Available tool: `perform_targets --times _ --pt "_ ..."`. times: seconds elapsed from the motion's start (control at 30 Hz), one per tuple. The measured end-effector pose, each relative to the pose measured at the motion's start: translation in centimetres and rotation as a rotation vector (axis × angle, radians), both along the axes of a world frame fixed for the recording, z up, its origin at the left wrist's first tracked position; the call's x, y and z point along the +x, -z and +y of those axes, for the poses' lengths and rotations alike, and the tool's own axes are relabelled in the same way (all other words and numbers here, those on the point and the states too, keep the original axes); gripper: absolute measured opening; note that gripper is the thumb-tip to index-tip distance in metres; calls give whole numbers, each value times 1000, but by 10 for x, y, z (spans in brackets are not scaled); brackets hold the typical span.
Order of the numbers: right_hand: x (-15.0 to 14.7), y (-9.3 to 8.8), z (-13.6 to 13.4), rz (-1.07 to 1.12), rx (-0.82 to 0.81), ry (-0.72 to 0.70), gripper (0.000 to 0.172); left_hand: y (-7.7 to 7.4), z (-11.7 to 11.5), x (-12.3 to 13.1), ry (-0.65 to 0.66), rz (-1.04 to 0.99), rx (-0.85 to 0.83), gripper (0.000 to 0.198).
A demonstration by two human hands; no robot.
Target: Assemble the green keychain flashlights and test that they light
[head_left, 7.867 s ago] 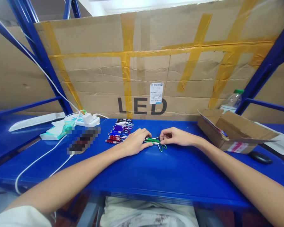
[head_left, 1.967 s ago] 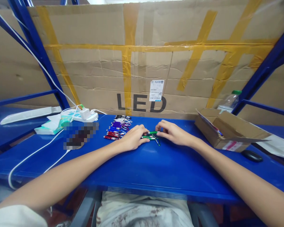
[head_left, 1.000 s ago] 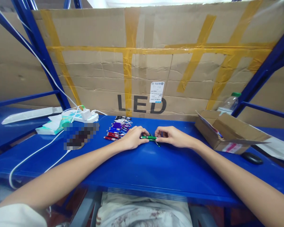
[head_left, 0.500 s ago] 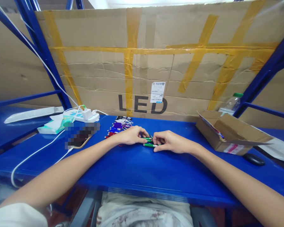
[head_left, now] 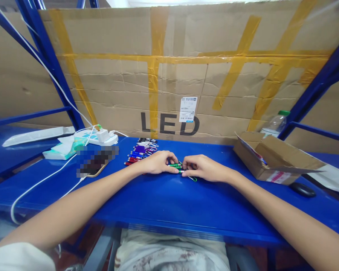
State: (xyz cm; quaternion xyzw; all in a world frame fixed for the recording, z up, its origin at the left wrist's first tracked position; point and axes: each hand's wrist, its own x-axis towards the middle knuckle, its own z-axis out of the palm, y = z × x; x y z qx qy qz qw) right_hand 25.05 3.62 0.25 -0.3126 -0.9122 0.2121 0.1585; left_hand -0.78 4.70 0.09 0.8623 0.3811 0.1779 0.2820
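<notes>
Small green metal flashlights or keychains (head_left: 175,165) lie side by side on the blue table between my two hands. My left hand (head_left: 160,162) has its thumb and fingers closed on the left end of the nearest green one. The right end of that same piece is pinched by my right hand (head_left: 199,167); a green carabiner clip (head_left: 194,179) pokes out below its fingers. Left of my left hand is a column of similar pieces, black, silver, purple (head_left: 140,149), blue and red (head_left: 132,160), with clips pointing right.
An open cardboard box (head_left: 274,158) stands at the right, with a black mouse (head_left: 303,189) and a bottle (head_left: 277,122) near it. On the left are a phone (head_left: 97,163), a tissue pack (head_left: 63,149), a power strip (head_left: 111,140) and white cables. A large cardboard sheet (head_left: 115,90) stands behind.
My left thumb has moved onto the nearest green piece. That piece has shifted slightly, and its green clip now shows below my right hand.
</notes>
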Motion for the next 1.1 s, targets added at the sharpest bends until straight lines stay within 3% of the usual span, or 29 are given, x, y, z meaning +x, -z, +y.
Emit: perform_targets --times 0.23,0.67,0.93,1.1 --pt "14 -9 7 4 84 66 22 3 2 1 -22 -11 23 42" --pt "12 4 10 -12 126 -52 35 8 3 0 -13 -4 86 34" --pt "18 5 18 -53 172 33 22 6 2 1 -16 36 144 29" --pt "18 5 17 -64 169 39 24 6 2 1 -14 47 156 27"
